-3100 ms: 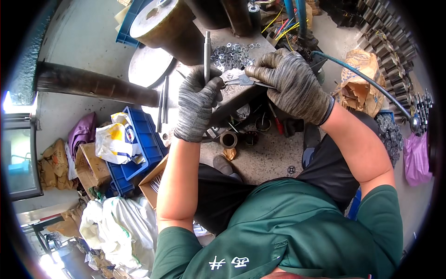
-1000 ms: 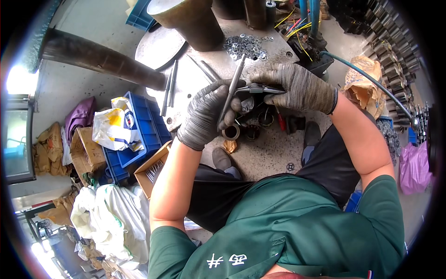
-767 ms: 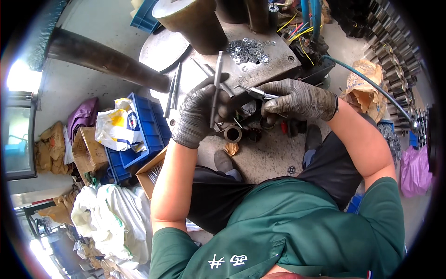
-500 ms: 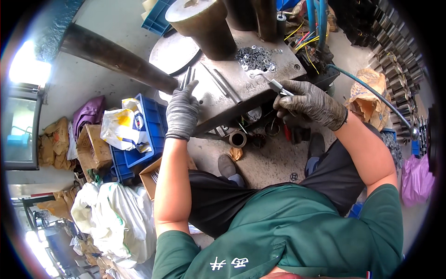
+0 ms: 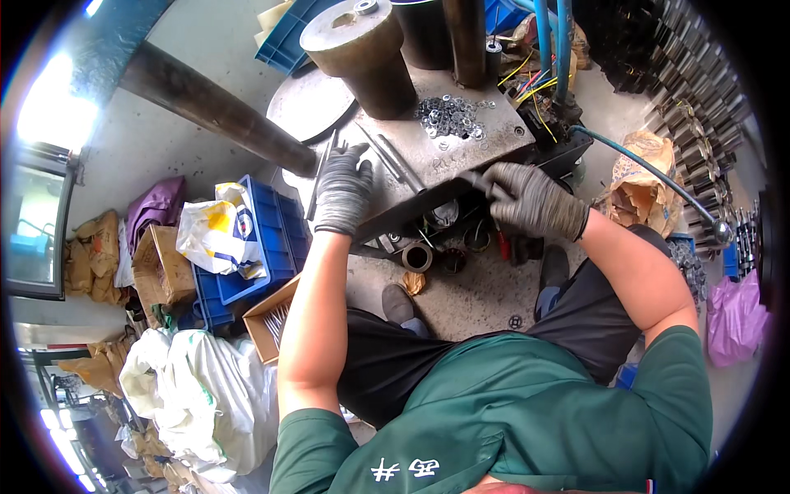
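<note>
My left hand [image 5: 342,191], in a grey knit glove, rests at the left edge of the steel table [image 5: 485,156]. Its fingers are spread, and the thumb stands apart. A thin metal rod [image 5: 322,174] runs along the outer side of this hand; whether the fingers touch it is unclear. To its right, more metal rods [image 5: 398,159] lie on the tabletop. My right hand [image 5: 536,200], in a darker stained glove, is closed at the front edge. A small metal piece [image 5: 472,178], blurred, juts from its fingertips. Beyond it lies a pile of small metal rings [image 5: 453,115].
A thick flanged steel cylinder [image 5: 362,62] and dark columns [image 5: 467,49] stand at the back. A slanting pipe [image 5: 216,105] reaches the table's left side. Blue crates [image 5: 284,226] and an open cardboard box [image 5: 265,329] sit at left. A blue hose [image 5: 650,165] arches at right.
My left hand has shifted slightly right and its fingers have spread over the tabletop. My right hand has moved a little left and lower with the metal piece. The camera view has shifted slightly.
</note>
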